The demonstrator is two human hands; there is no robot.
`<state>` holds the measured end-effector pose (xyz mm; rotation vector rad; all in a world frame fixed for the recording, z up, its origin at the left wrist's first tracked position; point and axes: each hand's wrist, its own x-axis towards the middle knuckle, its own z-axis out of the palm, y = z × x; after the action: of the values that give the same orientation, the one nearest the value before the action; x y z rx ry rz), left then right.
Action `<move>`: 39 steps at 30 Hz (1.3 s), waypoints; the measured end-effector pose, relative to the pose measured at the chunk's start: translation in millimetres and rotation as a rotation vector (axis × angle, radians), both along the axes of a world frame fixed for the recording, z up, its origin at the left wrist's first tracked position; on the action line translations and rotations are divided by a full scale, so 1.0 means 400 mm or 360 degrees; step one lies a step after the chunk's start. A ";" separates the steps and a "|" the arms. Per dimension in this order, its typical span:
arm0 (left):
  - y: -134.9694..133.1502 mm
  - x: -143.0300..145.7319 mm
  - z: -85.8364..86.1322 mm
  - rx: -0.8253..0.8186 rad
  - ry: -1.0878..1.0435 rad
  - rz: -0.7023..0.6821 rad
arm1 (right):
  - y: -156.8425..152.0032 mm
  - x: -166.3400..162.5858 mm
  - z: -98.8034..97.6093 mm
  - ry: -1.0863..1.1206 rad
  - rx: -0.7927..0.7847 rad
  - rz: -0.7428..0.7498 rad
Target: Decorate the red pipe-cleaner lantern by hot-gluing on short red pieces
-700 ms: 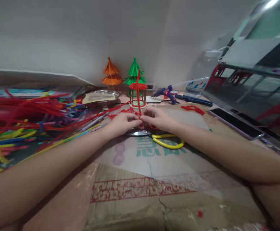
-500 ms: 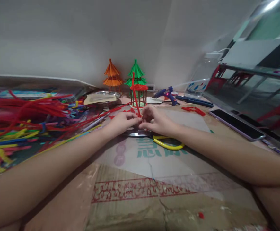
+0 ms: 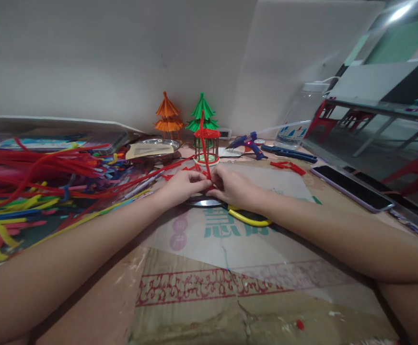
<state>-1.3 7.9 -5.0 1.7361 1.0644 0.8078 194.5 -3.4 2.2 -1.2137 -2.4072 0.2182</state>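
My left hand (image 3: pixel 182 186) and my right hand (image 3: pixel 232 186) meet at the middle of the table, fingers pinched together on a red pipe cleaner (image 3: pixel 203 143) that stands up from between them. Just behind the hands is a small round cage-like model (image 3: pixel 206 146) with a red top and a white base. Scissors with yellow handles (image 3: pixel 247 216) lie under my right wrist, beside a round shiny disc (image 3: pixel 202 202).
A heap of coloured pipe cleaners (image 3: pixel 32 182) covers the left side. Orange (image 3: pixel 167 114) and green (image 3: pixel 202 112) pagoda models stand by the wall, near a metal tray (image 3: pixel 155 144). A blue glue gun (image 3: pixel 248 142), red scraps (image 3: pixel 288 166) and a phone (image 3: pixel 353 188) lie right. Cardboard (image 3: pixel 209 268) covers the table.
The upright red pipe cleaner has swung from nearly vertical to a slight left lean. Both hands stay together, the right fingers shifting their pinch. The camera tilted down a little.
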 end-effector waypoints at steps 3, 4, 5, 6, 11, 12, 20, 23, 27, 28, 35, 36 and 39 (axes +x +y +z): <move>0.000 0.000 0.000 0.0006 -0.0001 -0.0021 | -0.002 0.000 0.002 0.0015 -0.0004 -0.0012; 0.000 -0.001 0.000 0.0007 0.0001 -0.0031 | -0.004 0.000 0.003 0.0013 -0.0004 -0.0021; 0.000 -0.001 -0.001 0.0010 0.0003 -0.0037 | -0.006 -0.001 0.005 0.0012 -0.0006 -0.0026; 0.000 -0.001 -0.002 0.0016 0.0008 -0.0040 | -0.007 -0.002 0.006 0.0013 -0.0007 -0.0025; -0.005 0.000 0.000 0.0072 0.0029 -0.0026 | -0.007 -0.001 0.006 0.0051 -0.0014 0.0006; -0.007 0.000 0.002 0.0088 0.0029 -0.0016 | -0.005 0.001 0.005 0.0069 -0.0022 0.0021; -0.021 0.001 0.008 0.0203 0.0082 0.0061 | 0.024 0.009 -0.007 0.0687 -0.0333 0.0193; -0.021 0.001 -0.002 0.0289 0.0179 0.0020 | 0.033 0.007 -0.008 0.0827 -0.0533 0.0124; -0.024 -0.002 -0.010 0.0374 0.0216 -0.0015 | 0.031 0.007 -0.005 0.0732 -0.0473 0.0165; -0.026 -0.002 -0.011 0.0379 0.0220 -0.0018 | 0.027 0.006 -0.003 0.0720 -0.0461 0.0171; -0.031 0.003 -0.004 0.0217 0.0094 -0.0039 | 0.009 -0.001 0.010 0.0777 -0.0587 0.0072; -0.029 0.005 -0.002 0.0161 0.0040 -0.0042 | 0.011 -0.001 0.011 0.0801 -0.0592 0.0058; -0.024 0.008 0.004 -0.0026 -0.0121 -0.0046 | 0.022 0.002 0.008 0.0851 -0.0591 0.0051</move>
<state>1.9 -1.9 -3.6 1.6899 0.9902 0.8381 195.5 5.3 5.6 -1.0870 -1.9631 0.9099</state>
